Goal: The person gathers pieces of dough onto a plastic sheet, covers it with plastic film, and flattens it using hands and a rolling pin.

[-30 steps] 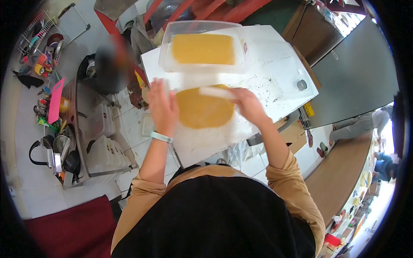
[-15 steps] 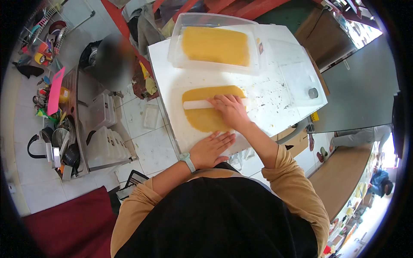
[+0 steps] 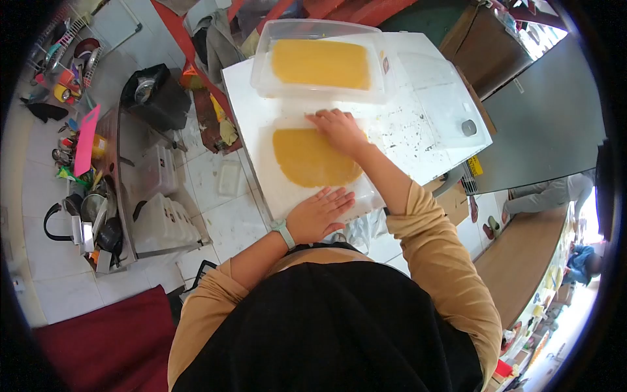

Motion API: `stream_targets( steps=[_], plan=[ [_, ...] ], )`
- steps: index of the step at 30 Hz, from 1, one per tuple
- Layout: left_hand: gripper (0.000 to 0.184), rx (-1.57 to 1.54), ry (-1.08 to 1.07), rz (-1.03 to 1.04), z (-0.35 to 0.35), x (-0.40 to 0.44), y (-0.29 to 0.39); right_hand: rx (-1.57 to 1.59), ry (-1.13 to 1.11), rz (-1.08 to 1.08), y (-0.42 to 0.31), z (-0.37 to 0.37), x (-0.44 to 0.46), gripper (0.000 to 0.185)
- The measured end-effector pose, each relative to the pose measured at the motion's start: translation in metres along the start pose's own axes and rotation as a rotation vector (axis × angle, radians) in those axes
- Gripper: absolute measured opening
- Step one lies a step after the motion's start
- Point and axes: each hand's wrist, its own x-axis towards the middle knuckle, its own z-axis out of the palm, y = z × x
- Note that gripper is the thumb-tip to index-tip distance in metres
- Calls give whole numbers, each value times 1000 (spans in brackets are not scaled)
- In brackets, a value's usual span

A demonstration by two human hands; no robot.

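With 12 o'clock taken as the far side, a flat yellow slab (image 3: 310, 160) is laid on the white desk (image 3: 408, 147), and the other places are told from it. At 6 o'clock the left hand (image 3: 320, 214) is placed palm down; its grip is spread wide, the fingers straight, the fingertips brought just beside the slab's near edge. A pale wristband (image 3: 283, 231) is worn on that arm. At 1 o'clock the right hand (image 3: 339, 129) is set over the slab's far edge, its back turned up and its fingers pointed toward 11 o'clock. Whether anything is held in that grip cannot be told, as its underside is hidden.

Farther off at 12 o'clock, a clear tub (image 3: 262, 68) is stood on the desk, and a 2nd slab (image 3: 320, 63) is contained in it. A round grey object (image 3: 468, 127) is seen between 2 and 3 o'clock. Off the desk, a black bin (image 3: 168, 104) is stood toward 10 o'clock, and a pink board (image 3: 85, 140) is propped at 9.
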Motion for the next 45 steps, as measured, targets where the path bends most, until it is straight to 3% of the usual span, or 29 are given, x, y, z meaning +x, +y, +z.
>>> stream_targets(
  steps=[6,10,13,15,17,19,21,24,27,28,34,40,43,45],
  plan=[
    [55,-47,-11,-43,3,0,6,20,-4,-115,-17,0,-48,48],
    [52,-49,10,-11,2,0,6,-77,18,-25,4,0,-20,45],
    [41,-723,26,-162,-31,6,-7,-19,16,6,7,-4,-4,43],
    [26,-756,310,-358,-48,16,-38,-7,-2,5,10,0,-4,42],
    [18,-454,599,-543,-77,31,-71,3,-27,1,6,-7,-7,40],
    [20,-318,689,-530,-98,46,-104,23,-16,16,8,-11,-5,38],
    [21,-108,497,-464,-102,58,-142,53,27,48,20,-15,3,35],
    [26,157,344,-373,-83,58,-169,-125,-307,388,19,-46,15,33],
    [35,319,339,-374,-67,53,-178,-219,118,391,26,-19,-10,35],
    [39,357,346,-392,-64,50,-176,-192,141,384,28,-15,-12,36],
    [51,275,218,-434,-62,32,-148,-204,123,286,21,-2,-45,45],
    [53,230,312,-393,-54,-1,-104,-141,150,212,-2,-11,-92,48],
    [50,343,218,-381,-70,-1,-101,-100,-2,212,4,-28,-87,44],
    [47,160,-44,-563,-101,27,-106,98,-102,290,21,-45,-55,42]
  ],
)
